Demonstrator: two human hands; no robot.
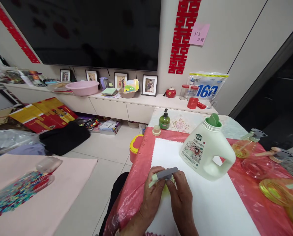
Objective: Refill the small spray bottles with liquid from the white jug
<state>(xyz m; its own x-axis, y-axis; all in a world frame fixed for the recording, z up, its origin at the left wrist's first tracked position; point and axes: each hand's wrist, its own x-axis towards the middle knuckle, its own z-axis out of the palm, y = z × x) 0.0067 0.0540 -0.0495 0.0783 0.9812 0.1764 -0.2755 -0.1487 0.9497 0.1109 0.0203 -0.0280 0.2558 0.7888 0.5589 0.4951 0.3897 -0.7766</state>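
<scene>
My left hand [153,193] and my right hand [181,193] are closed together around a small yellow-green spray bottle whose grey trigger head [165,173] sticks out above my fingers. The bottle's body is mostly hidden by both hands. They rest over a white mat [205,203] on a table with a red plastic cover [126,200]. A large pale green detergent jug [206,150] with a green cap stands tilted just beyond my right hand.
Several clear yellow spray bottles [249,147] lie at the table's right side. A dark green pump bottle [164,120] and a small jar [156,130] stand at the far end. A bag of coloured beads [18,190] lies on a pink surface at left.
</scene>
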